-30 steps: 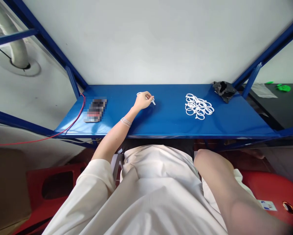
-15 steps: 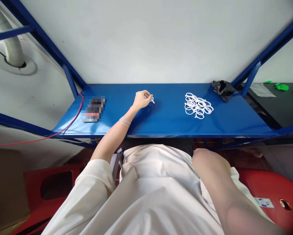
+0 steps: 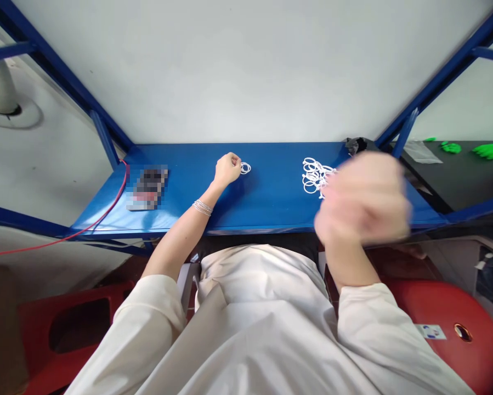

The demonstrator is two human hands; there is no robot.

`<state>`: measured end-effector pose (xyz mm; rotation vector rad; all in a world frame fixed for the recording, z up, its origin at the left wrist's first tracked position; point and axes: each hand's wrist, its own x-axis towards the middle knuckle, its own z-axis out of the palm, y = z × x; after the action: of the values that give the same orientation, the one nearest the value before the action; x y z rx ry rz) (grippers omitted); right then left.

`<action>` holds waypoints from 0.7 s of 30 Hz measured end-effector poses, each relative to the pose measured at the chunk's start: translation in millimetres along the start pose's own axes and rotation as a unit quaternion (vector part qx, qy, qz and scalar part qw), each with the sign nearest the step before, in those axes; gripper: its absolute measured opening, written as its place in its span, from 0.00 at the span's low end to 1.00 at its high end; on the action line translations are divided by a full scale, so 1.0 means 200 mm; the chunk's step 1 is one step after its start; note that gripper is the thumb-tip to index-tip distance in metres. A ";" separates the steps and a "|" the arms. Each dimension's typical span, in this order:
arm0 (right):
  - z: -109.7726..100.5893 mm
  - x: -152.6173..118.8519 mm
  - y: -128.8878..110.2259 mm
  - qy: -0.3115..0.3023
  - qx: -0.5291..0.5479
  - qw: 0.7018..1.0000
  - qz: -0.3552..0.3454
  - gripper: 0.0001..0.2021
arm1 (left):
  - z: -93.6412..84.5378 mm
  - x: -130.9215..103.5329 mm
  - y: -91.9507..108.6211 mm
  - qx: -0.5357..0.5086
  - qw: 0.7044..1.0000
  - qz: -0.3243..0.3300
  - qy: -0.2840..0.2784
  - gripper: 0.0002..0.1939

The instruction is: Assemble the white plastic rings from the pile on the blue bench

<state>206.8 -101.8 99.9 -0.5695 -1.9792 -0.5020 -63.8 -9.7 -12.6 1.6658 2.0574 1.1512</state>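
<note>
1. Left hand (image 3: 228, 169): narrow, holding white loops (image 3: 246, 168) at its right.
2. White ring pile (image 3: 313, 176): lying beyond and left of right hand (image 3: 363, 200), the nearer; blurring, grip unreadable.

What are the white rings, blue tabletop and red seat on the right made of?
White rings: probably smooth plastic, thin and evenly white. Blue tabletop: glossy, perhaps painted metal or laminate; bright light glares off its left end. Red seat: apparently molded plastic, slightly shiny, by its smoothly rounded edge.

Heaped white rings (image 3: 311, 176), white ring (image 3: 245, 173) apart
</note>
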 end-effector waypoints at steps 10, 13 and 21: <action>0.64 -0.34 0.89 -0.340 -0.060 0.847 0.405 0.16 | 0.02 0.02 -0.06 -0.010 1.000 -0.023 0.015 0.07; 0.69 -0.44 0.95 -0.352 -0.079 0.832 0.420 0.17 | 0.02 0.02 -0.05 -0.010 1.000 -0.020 0.014 0.07; 0.65 -0.39 0.85 -0.286 0.015 0.863 0.416 0.14 | -0.03 -0.01 0.02 -0.008 1.000 0.027 -0.002 0.02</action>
<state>246.4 94.0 -8.7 -1.5915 -2.0067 0.2799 -62.8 -13.8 -6.3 1.7248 2.0079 1.1777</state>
